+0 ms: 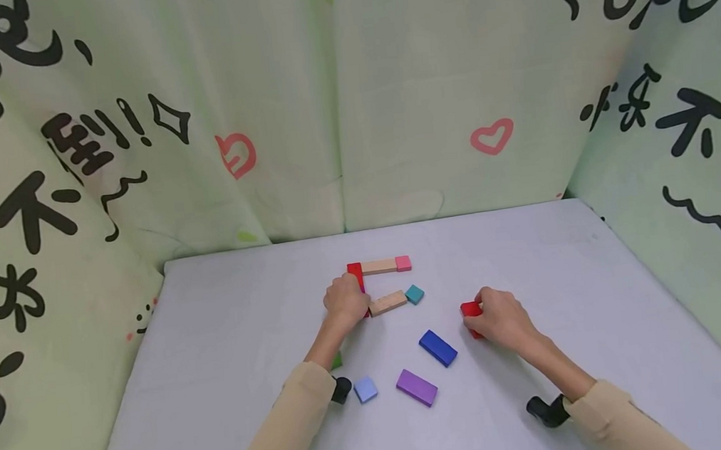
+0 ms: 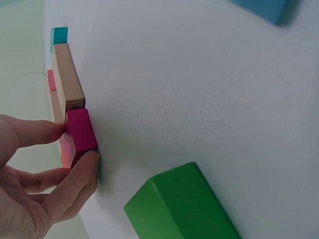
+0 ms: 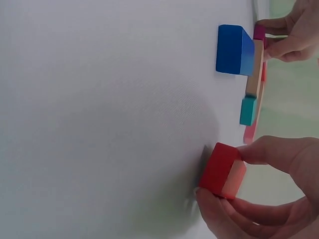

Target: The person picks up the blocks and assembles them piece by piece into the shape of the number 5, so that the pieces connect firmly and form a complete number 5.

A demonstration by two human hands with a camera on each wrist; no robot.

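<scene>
My left hand (image 1: 345, 299) pinches a magenta block (image 2: 81, 130) between thumb and fingers. One end of a plain wooden block (image 1: 388, 303) meets the magenta block, and a teal block (image 1: 414, 294) stands at its other end. Behind my left hand lies a red block (image 1: 354, 270), then a second wooden block (image 1: 379, 267) and a pink block (image 1: 403, 263) in a row. Out to the right, my right hand (image 1: 504, 319) grips another red block (image 3: 219, 169) by its sides. Whether this block touches the table cannot be told.
Between my arms lie a dark blue block (image 1: 438, 348), a purple block (image 1: 416, 388) and a light blue block (image 1: 366, 389). A green block (image 2: 182, 204) is mostly hidden by my left forearm in the head view. Printed curtains (image 1: 407, 164) surround the white table (image 1: 229, 336).
</scene>
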